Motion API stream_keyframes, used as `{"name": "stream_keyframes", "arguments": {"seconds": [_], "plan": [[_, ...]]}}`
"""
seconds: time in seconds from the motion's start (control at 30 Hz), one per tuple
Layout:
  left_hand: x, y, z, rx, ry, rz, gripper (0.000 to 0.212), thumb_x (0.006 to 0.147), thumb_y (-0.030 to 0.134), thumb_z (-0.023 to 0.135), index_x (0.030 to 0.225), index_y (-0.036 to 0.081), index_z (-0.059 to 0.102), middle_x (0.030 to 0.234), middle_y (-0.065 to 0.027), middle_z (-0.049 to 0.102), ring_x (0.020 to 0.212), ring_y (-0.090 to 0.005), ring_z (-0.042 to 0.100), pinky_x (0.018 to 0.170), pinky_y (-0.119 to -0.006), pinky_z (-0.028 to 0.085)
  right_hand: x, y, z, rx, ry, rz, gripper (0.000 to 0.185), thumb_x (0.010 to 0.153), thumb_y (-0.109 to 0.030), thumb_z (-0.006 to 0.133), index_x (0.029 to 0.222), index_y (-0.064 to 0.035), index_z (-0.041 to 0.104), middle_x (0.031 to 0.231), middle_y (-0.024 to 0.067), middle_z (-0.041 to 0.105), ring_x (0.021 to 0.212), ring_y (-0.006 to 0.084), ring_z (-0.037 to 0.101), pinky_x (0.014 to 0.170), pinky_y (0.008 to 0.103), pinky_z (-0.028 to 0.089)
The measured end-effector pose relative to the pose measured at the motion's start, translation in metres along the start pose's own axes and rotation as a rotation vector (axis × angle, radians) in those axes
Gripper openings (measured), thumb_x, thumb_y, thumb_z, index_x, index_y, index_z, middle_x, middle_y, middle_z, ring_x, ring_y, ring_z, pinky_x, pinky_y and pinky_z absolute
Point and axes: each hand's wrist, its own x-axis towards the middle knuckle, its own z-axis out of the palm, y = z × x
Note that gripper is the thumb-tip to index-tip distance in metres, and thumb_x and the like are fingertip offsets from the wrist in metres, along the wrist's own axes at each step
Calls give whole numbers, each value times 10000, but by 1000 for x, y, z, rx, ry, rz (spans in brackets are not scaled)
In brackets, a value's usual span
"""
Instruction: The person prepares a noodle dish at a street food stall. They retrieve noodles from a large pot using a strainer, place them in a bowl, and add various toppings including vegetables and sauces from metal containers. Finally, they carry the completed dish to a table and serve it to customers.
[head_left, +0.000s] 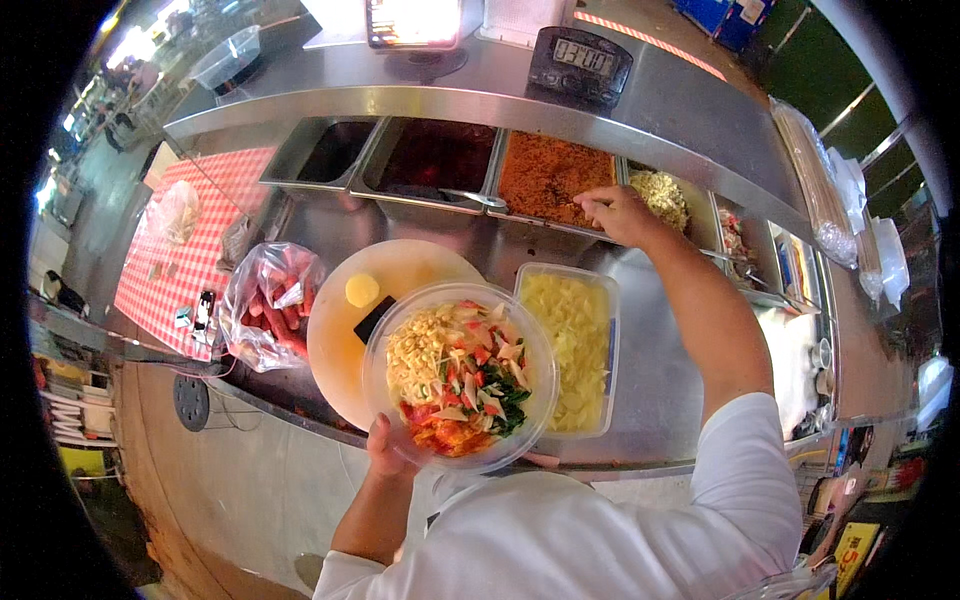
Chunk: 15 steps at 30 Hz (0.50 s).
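My left hand (391, 444) grips the lower left rim of a clear plastic bowl (544, 375), held tilted towards me above the counter. In the bowl lie bean sprouts (420, 337), dark leafy greens (508, 405), red and pale chopped pieces and a red-orange sauce. My right hand (621, 216) reaches over the right front corner of a metal pan of crumbly orange-red seasoning (551, 169). Its fingers are bunched; whether they hold anything I cannot tell. Just right of that hand is a pan of pale chopped food (660, 196).
A round cutting board (334, 352) lies partly under the bowl, beside a plastic bag of sausages (281, 315). A tub of pale yellow slices (574, 337) stands right. Behind are pans of dark sauce (435, 157), a spoon (480, 199), a metal ledge (420, 101) and a digital timer (579, 67).
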Motion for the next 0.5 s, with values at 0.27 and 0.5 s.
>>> {"name": "stream_keyframes", "arguments": {"seconds": [0.27, 0.5], "plan": [[40, -1, 1, 15, -14, -79, 882, 818, 563, 559, 1446, 69, 187, 1467, -153, 298, 1322, -339, 337, 1066, -507, 305, 9, 50, -1, 548, 131, 139, 275, 944, -206, 496, 1039, 18, 624, 698, 74, 608, 583, 138, 559, 610, 272, 511], [68, -12, -1, -44, -67, -162, 901, 803, 549, 589, 1444, 62, 184, 1457, -169, 303, 1313, -349, 346, 1057, -516, 321, 5, 80, -5, 949, 308, 341, 252, 900, -217, 524, 990, -9, 634, 713, 85, 616, 576, 145, 573, 545, 271, 495]]}}
